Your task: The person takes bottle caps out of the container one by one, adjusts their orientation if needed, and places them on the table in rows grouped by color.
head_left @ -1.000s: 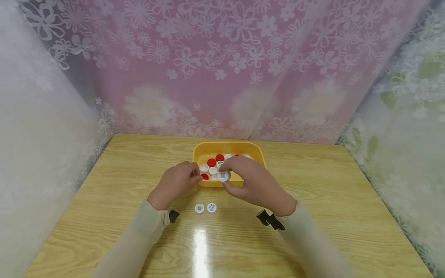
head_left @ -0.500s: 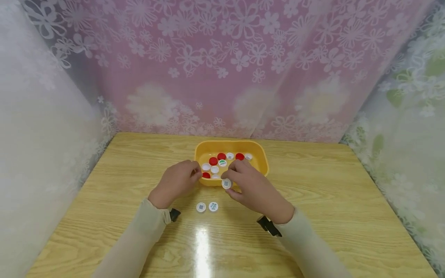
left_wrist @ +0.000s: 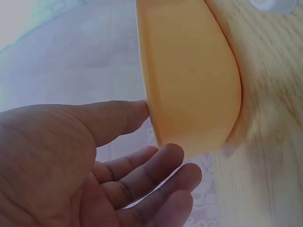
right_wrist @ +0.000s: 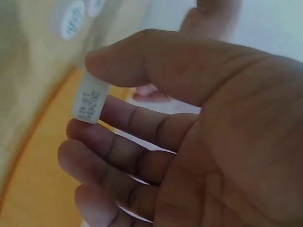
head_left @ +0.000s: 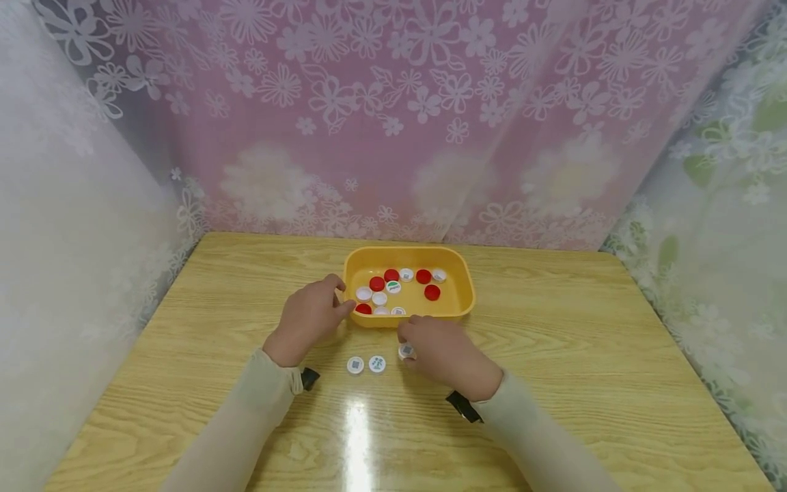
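My right hand [head_left: 445, 355] pinches a white bottle cap [head_left: 406, 350] between thumb and fingers, low over the table just in front of the yellow tray [head_left: 458, 294]. In the right wrist view the cap is edge-on, with dark printed characters [right_wrist: 90, 101] on its side. My left hand [head_left: 305, 324] is at the tray's front left corner. Its thumb touches the rim, and the other fingers are loosely bent by the tray wall [left_wrist: 194, 80]. Left of the held cap, two white caps lie side by side, one with a grey square mark [head_left: 355, 365], one with a green-blue pattern [head_left: 377, 364].
Inside the tray lie several red caps [head_left: 432, 292] and white caps [head_left: 364, 294], one with a green-and-white top [head_left: 393, 287]. The wooden table [head_left: 553, 355] reaches back to a pink flowered curtain [head_left: 393, 137]; pale curtains hang at both sides.
My right hand has moved down toward me from over the tray to the table with the bottle cap. The left hand's fingers have spread a little at the tray corner.
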Motion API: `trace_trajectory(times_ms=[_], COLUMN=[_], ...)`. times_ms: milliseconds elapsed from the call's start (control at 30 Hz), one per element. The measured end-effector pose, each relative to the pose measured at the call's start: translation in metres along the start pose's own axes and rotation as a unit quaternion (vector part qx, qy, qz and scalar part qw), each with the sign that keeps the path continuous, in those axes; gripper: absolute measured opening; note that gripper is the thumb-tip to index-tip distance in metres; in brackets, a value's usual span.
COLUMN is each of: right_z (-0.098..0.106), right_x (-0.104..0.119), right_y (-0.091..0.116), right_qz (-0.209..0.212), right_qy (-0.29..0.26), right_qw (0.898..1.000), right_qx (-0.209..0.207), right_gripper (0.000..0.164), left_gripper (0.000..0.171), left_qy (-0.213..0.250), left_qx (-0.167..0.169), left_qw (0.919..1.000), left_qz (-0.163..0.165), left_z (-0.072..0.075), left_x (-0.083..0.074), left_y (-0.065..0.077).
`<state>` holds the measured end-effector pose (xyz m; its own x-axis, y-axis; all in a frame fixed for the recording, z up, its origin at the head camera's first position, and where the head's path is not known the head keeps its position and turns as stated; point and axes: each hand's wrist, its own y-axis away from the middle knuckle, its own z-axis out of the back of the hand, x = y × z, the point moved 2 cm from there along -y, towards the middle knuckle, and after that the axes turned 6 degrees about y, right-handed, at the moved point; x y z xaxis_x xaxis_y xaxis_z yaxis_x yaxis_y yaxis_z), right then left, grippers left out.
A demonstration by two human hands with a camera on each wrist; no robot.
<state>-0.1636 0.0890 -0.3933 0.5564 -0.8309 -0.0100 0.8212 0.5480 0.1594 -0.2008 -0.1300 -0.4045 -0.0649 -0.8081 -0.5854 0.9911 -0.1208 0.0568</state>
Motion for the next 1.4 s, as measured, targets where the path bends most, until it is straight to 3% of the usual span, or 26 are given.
trace_trajectory(times_ms=[300, 700, 1400], right_z=[-0.012, -0.022, -0.033], right_x=[0.007, 0.009, 0.008], right_y=[-0.004, -0.008, -0.013], right_qz=[0.016, 0.008, 0.019], right_qy=[-0.001, 0.002, 0.014], right_qw=[1.0, 0.999, 0.999], right_qx=[0.011, 0.037, 0.03], right_gripper=[0.021, 0.02, 0.023], left_gripper=[0.058, 0.057, 0.057], left_qy=[-0.008, -0.032, -0.04], left_qx=[0.005, 0.012, 0.011], left_qw=[0.9999, 0.9994, 0.9991], left_qz=[-0.003, -0.004, -0.006], left_z=[0.0, -0.004, -0.003], left_x=[-0.001, -0.001, -0.002], left_y=[0.002, 0.0, -0.001])
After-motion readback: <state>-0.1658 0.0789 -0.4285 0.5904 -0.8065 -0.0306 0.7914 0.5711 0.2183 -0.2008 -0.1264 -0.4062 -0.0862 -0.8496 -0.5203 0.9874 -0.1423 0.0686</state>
